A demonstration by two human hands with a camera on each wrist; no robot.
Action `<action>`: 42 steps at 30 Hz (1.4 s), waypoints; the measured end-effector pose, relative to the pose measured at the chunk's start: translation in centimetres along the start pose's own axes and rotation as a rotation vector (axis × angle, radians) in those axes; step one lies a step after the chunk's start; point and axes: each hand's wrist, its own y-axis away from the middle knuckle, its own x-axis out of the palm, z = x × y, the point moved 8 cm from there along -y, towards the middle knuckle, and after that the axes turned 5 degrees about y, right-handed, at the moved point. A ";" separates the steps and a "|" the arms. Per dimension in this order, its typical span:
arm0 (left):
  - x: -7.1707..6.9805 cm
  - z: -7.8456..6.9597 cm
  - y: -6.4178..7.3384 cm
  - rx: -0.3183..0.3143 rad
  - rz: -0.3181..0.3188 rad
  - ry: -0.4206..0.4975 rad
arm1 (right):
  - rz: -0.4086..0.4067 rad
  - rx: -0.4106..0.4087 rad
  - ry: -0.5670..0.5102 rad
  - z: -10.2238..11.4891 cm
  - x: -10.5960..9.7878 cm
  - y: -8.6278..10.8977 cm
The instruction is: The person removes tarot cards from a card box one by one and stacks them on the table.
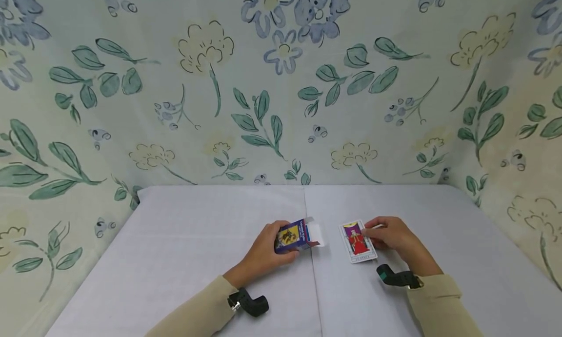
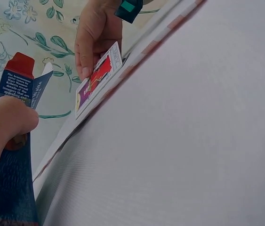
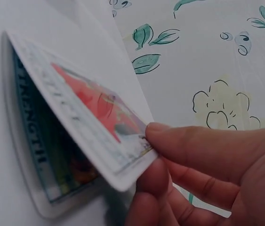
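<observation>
My left hand (image 1: 262, 251) grips a dark blue tarot card box (image 1: 290, 237), thumb along one side and fingers over the other. Its lid flap stands folded back at the right end, with a red inner tab (image 2: 21, 64) visible in the left wrist view. To the right, my right hand (image 1: 395, 237) pinches a tarot card (image 1: 357, 242) by its right edge between thumb and fingers. That card bears a red-robed figure and the title Justice. In the right wrist view a second card, titled Strength (image 3: 31, 127), shows just beneath it, mostly covered by the tilted Justice card.
A white cloth (image 1: 210, 239) covers the table, with a crease running front to back between the hands. Behind and at the sides hang floral curtains (image 1: 281, 108). Each wrist wears a black camera mount (image 1: 252, 305) over a beige sleeve.
</observation>
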 end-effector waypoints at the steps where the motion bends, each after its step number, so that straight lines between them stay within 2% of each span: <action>1: 0.0 0.0 0.0 -0.004 0.002 0.001 | -0.003 0.001 0.004 0.0 0.0 0.0; 36: 0.0 -0.2 0.1 -0.012 -0.002 -0.017 | -0.089 -0.056 0.174 0.7 0.5 0.3; 42: 0.0 -0.2 0.1 -0.019 0.001 -0.013 | -0.104 -0.090 0.198 1.0 0.5 0.5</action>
